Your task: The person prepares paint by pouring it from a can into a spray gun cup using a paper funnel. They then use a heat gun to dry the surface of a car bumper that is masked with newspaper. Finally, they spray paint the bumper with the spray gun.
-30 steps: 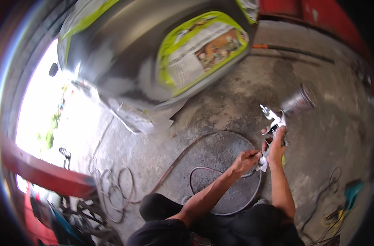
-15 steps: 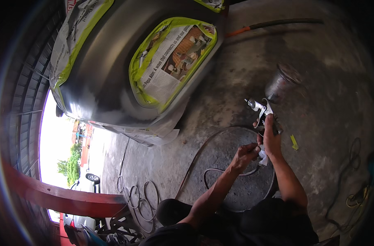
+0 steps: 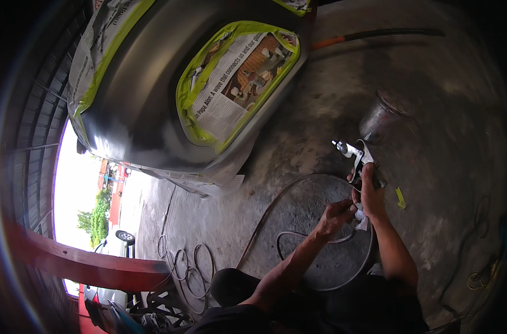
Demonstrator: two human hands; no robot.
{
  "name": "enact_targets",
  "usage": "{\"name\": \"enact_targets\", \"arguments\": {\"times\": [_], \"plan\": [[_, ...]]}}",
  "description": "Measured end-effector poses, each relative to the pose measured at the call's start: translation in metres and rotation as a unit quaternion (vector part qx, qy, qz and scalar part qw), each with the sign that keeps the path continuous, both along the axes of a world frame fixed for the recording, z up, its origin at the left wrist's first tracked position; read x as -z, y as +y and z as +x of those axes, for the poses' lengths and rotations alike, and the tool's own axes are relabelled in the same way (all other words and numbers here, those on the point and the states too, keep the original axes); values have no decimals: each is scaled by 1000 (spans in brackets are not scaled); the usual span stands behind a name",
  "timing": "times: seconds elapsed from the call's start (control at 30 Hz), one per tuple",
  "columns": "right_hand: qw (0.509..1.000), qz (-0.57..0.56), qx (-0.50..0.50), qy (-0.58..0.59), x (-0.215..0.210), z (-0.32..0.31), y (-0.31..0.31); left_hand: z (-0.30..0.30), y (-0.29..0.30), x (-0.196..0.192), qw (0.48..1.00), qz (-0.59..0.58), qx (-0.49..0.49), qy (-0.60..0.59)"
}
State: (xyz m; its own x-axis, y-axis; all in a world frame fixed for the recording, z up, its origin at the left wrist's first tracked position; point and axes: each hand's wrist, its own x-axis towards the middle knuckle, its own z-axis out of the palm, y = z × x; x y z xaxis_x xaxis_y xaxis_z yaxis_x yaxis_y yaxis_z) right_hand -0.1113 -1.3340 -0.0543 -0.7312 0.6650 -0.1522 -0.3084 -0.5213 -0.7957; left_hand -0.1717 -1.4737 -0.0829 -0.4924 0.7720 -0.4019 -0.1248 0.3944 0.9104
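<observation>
We find the right hand [image 3: 372, 192] wrapped around the grip of a spray gun [image 3: 358, 158], fingers closed on it, the nozzle pointing left and the metal cup [image 3: 382, 116] standing above the gun body. The left hand [image 3: 336, 214] sits just beside and below, fingertips pinched at the base of the grip where the air hose [image 3: 298, 239] joins; we cannot tell whether it turns a fitting or merely steadies the gun. The hose loops across the concrete floor [image 3: 431, 167] in front of the person's knees. Further out, up and to the left, stands a grey car body panel [image 3: 136, 100], its opening masked with newspaper [image 3: 237, 83] edged in yellow-green tape [image 3: 182, 100]. A long-handled tool [image 3: 376, 36] lies on the floor beyond the panel, and coiled cable [image 3: 184, 264] lies near the doorway. In our judgement the risks are these: a loosened hose joint could let air escape or throw the hose; the gun held tilted while being handled could spill from the cup; a trigger squeezed by accident would mark the floor, since the nozzle is not aimed at the panel; and the slack hose loops near the legs invite a snag.
</observation>
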Motion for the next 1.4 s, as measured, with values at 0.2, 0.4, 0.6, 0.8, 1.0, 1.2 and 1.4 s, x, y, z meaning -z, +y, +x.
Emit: {"name": "enact_targets", "arguments": {"times": [0.2,0.4,0.6,0.8,1.0,1.2,1.4], "plan": [[972,121,-195,42,-3,17,8,34,-8,12,996,77,-27,-39],[975,53,-203,67,-16,24,11,37,-7,4,998,65,-4,4],[966,101,-231,61,-23,35,29,40,-11,-80,981,-74,89,158],[987,69,-139,38,-18,19,30,-11,-117,-139,842,-230,318,371],[994,-2,107,-10,-32,-2,35,-22,-149,-115,797,-362,319,364],[994,19,106,-13,-38,-6,26,-9,-130,-101,834,-269,358,322],[989,82,-122,33,-28,17,34,-17,-130,-91,818,-269,373,345]]}}
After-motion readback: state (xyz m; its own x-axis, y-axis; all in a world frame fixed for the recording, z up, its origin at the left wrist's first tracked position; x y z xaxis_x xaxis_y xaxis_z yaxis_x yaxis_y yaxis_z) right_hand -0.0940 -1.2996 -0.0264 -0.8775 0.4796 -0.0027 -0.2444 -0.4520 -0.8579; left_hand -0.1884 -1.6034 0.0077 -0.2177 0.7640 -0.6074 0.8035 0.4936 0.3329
